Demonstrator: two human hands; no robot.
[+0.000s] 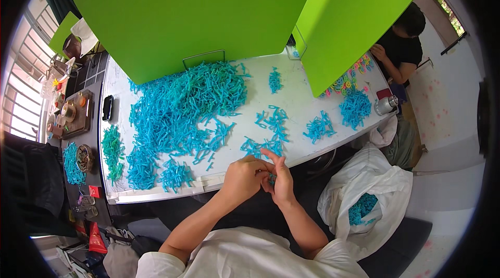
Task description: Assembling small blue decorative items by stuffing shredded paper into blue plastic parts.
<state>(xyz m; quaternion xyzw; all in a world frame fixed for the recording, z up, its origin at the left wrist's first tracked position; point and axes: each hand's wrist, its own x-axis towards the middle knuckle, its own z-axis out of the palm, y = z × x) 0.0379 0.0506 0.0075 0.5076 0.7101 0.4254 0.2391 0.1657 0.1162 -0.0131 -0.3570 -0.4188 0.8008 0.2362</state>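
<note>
White shirt (245,254) below; forearms (200,219) converge; hands (242,177) meet, left curled, grip unclear, right part-curled, holding teal pieces (272,178)

Left hand (243,176) and right hand (283,180) together by the white table (258,93)
Blue pieces (177,111) heaped on it; green panels (208,7) along its far side; a white sack (393,183) near its right end.

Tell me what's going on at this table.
A person's left hand and right hand meet at the near edge of the white rectangular table, with small blue-green plastic-looking strips between them; the exact grip is hidden. A large heap of thin blue strips covers much of its left side, with smaller piles nearby. Similar pieces lie in an open white sack on the right.
</note>
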